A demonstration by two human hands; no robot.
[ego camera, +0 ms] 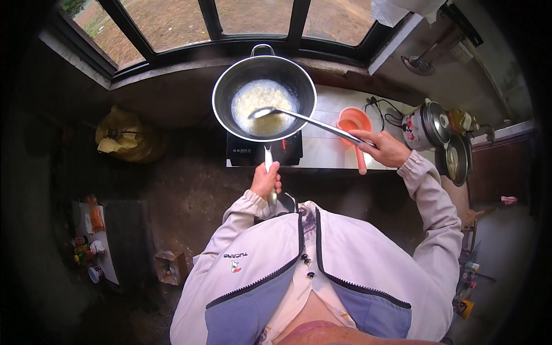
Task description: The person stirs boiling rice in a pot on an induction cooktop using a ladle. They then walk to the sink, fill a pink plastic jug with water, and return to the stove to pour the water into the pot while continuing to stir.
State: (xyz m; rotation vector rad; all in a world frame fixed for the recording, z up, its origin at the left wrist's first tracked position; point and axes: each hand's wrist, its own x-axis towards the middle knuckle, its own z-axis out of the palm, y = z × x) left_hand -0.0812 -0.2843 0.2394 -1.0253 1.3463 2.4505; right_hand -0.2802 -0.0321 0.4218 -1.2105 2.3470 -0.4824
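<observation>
My left hand is closed around the silver handle of a deep dark wok. The wok sits over a black induction cooker and has a small loop handle on its far side. Inside it lies a pale, cloudy liquid with yellowish-white bits. In my right hand is the shaft of a metal ladle or spatula. Its head reaches over the middle of the wok, at or just above the liquid; the exact contact is unclear.
A coral plastic dipper stands on the white tiled counter, close to my right hand. Farther right are a floral-patterned electric pot, a black cable and a pan. A window is behind the wok. A yellow sack stands at left.
</observation>
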